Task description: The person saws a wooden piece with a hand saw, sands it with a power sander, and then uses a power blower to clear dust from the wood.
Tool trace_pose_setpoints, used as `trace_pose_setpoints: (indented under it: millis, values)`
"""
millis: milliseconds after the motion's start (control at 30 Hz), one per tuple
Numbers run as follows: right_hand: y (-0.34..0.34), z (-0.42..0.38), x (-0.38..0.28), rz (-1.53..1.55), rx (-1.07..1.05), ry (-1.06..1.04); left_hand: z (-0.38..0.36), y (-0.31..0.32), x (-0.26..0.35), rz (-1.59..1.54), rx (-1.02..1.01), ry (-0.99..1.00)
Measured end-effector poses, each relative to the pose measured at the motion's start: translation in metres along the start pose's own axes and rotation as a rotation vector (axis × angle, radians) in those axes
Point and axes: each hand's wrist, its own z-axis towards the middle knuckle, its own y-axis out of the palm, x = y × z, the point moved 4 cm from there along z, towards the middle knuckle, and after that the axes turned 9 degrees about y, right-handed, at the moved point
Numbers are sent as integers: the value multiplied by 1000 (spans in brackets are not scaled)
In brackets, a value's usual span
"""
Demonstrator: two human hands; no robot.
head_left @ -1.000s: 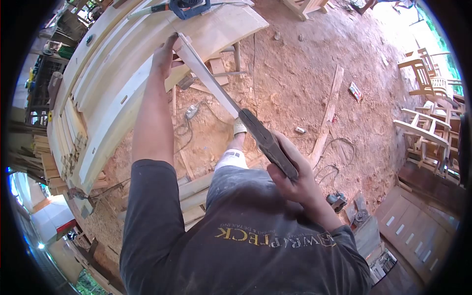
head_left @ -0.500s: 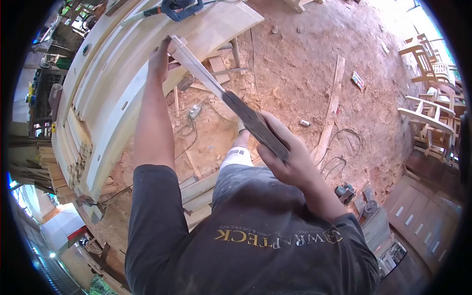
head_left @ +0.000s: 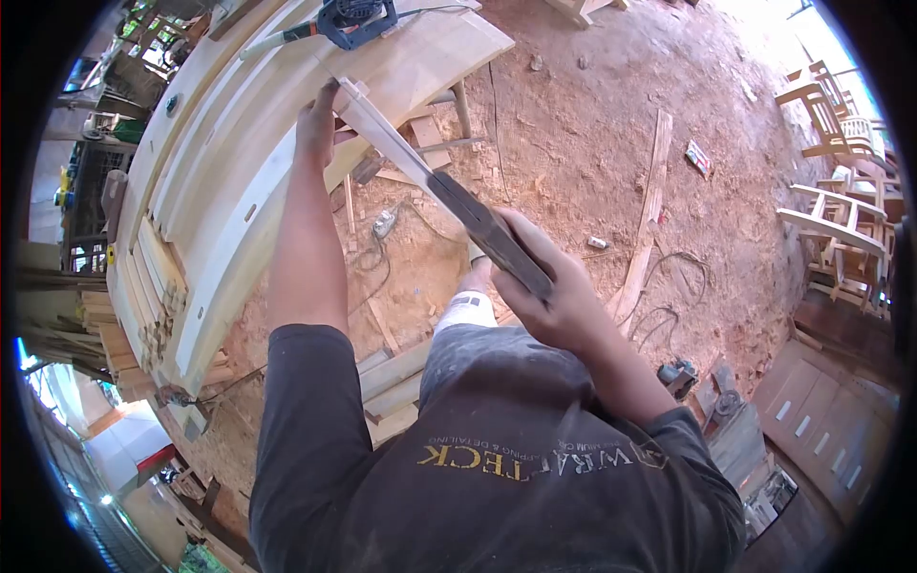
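Spanning the gap between your two hands, the long wooden strip (head_left: 435, 181) runs from the workbench edge back toward your chest — pale at the far end, dark and weathered at the near end. It looks stiff and fairly light, a slat that should not sag under its own weight, though its length likely makes the far tip swing if held at one end only. The sawn faces look dry and rough, so slipping seems unlikely; splinters seem the likelier bother.

Your right hand (head_left: 559, 296) is wrapped shut around the dark near end, fingers curled over the top. Your left hand (head_left: 315, 119) is out at arm's length, closed on the pale far end, where the strip meets the stacked curved boards (head_left: 239, 181). Taking it at both ends, as you have it, seems the surest grip.

Just beyond your left hand a blue power tool (head_left: 353, 19) lies on the boards. Below the strip is the sawdust-strewn dirt floor (head_left: 583, 143), with chairs (head_left: 836, 220) well off past your right hand.
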Motion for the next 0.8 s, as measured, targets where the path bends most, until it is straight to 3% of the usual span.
trace_pose_setpoints:
  millis: [100,233,433,633,800]
  values:
    - [-5,-6,3,-9,-1,-63,-3,2,3,-18,-26,23]
    - [14,42,0,-13,-63,10,-4,2,2,-9,-27,17]
    - [-1,-2,1,-11,-15,-11,0,1,-4,-3,6,17]
    - [36,80,-14,24,-60,-36,4,-2,-11,4,-11,11]
    - [44,91,-10,-2,8,-135,-3,3,3,-13,-37,10]
